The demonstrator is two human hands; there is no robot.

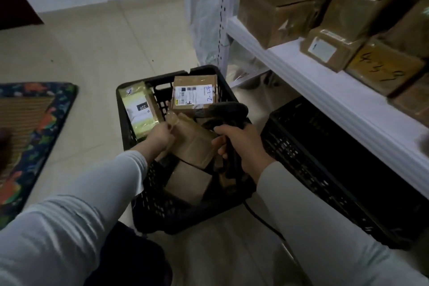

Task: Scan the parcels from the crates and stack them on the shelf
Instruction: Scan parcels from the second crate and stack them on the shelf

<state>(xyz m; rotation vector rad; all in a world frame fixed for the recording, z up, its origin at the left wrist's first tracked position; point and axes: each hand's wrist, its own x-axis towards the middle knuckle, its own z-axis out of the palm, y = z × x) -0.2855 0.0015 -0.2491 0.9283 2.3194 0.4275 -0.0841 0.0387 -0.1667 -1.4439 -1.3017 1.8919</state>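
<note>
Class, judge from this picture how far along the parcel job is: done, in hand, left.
Done: many boxes already sit stacked on the shelf. In hand: the left hand holds a brown parcel at the crate while the right hand grips the scanner. Left: a labelled box, a green parcel and others lie in the crate.

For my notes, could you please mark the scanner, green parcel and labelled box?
scanner point(228, 109), head view, dark head.
green parcel point(135, 102), head view, top face.
labelled box point(192, 95), head view, white label.
</note>
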